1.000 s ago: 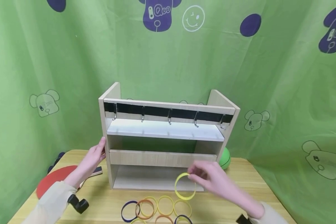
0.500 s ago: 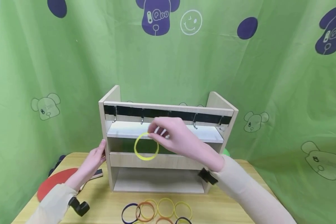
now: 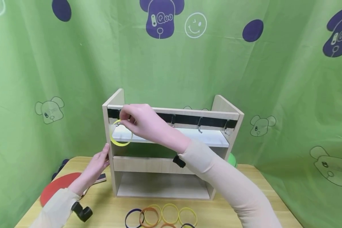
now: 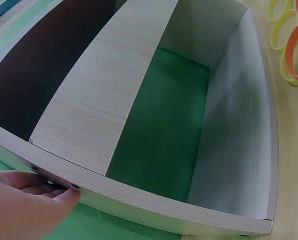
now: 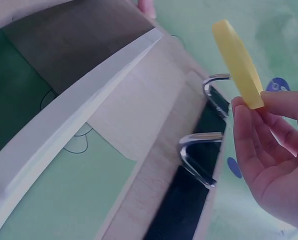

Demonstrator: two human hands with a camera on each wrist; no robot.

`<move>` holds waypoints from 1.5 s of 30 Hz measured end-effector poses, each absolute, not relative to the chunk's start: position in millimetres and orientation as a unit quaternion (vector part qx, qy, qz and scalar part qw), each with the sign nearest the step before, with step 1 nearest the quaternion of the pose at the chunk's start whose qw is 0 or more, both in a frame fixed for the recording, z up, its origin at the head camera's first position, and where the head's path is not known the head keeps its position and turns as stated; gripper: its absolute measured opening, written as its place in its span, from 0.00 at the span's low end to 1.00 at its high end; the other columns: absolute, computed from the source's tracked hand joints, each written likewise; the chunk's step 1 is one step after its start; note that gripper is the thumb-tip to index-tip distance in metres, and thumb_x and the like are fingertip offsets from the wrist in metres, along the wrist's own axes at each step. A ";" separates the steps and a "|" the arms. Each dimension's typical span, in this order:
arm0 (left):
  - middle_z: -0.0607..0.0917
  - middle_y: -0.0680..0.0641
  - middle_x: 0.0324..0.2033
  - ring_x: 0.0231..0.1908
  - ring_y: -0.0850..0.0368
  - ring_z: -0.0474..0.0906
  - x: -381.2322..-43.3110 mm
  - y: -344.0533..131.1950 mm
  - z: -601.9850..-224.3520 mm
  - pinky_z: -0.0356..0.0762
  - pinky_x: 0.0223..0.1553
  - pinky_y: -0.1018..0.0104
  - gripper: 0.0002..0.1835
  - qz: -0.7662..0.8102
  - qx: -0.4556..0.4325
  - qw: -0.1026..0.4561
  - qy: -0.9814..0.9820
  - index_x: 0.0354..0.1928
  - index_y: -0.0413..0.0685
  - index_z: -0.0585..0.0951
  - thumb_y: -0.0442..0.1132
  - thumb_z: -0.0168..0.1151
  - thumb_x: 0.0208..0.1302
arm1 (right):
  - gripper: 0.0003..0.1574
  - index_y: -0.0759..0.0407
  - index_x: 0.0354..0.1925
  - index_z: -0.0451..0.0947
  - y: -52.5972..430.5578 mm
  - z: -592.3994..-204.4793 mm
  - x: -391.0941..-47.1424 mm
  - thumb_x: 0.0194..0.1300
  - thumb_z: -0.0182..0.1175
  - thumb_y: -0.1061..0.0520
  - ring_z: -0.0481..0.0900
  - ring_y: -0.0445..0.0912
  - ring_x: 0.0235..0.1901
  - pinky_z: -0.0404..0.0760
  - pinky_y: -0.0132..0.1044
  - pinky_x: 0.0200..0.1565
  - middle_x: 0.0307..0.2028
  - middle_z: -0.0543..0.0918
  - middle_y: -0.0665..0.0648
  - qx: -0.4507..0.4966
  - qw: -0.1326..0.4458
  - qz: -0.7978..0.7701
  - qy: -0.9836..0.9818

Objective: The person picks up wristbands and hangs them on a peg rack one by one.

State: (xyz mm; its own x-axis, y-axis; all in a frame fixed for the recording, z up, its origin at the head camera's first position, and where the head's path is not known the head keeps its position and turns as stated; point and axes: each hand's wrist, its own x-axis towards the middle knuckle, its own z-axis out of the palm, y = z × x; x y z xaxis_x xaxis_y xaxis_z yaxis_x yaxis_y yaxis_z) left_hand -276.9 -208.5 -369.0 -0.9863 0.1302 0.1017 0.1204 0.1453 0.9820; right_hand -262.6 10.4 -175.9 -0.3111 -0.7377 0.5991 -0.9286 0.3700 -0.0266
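Observation:
My right hand [image 3: 143,122] pinches a yellow wristband [image 3: 120,144] by its upper edge, at the left end of the hook row. In the right wrist view, thumb and fingers hold the yellow wristband [image 5: 236,62] edge-on, close to the tip of a metal hook [image 5: 216,77]. A second hook [image 5: 186,155] shows nearer the camera. My left hand [image 3: 97,163] rests against the outer side of the wooden shelf unit [image 3: 154,164]. Seen from the left wrist, the left hand's [image 4: 29,205] fingers touch the side panel just behind its front edge.
Several yellow, orange and dark blue wristbands [image 3: 170,205] lie on the table [image 3: 222,209] before the shelf. A red paddle [image 3: 55,186] lies at the left, and a green ball [image 3: 232,160] sits behind the shelf's right side. Further hooks [image 3: 200,125] line the black strip.
My right hand has carried the yellow wristband up and left, from low in front of the shelf to the leftmost hook. My left hand has stayed at the side panel.

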 end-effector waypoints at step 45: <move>0.44 0.27 0.76 0.76 0.32 0.44 -278.1 -210.1 -366.7 0.47 0.76 0.49 0.47 0.649 0.112 0.029 0.752 0.76 0.28 0.40 0.65 0.24 0.76 | 0.03 0.59 0.33 0.80 186.3 -389.7 -226.5 0.62 0.65 0.64 0.77 0.30 0.25 0.79 0.15 0.27 0.28 0.86 0.53 0.381 0.096 0.241 -0.887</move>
State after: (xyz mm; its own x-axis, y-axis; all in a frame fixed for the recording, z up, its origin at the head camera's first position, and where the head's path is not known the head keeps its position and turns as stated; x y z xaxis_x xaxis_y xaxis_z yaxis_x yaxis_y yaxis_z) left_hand -278.1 -210.1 -366.7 -0.9734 0.2050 0.1018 0.1307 0.1328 0.9825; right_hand -226.5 186.3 -389.7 -0.6916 -0.6299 0.3536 -0.7222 0.5933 -0.3556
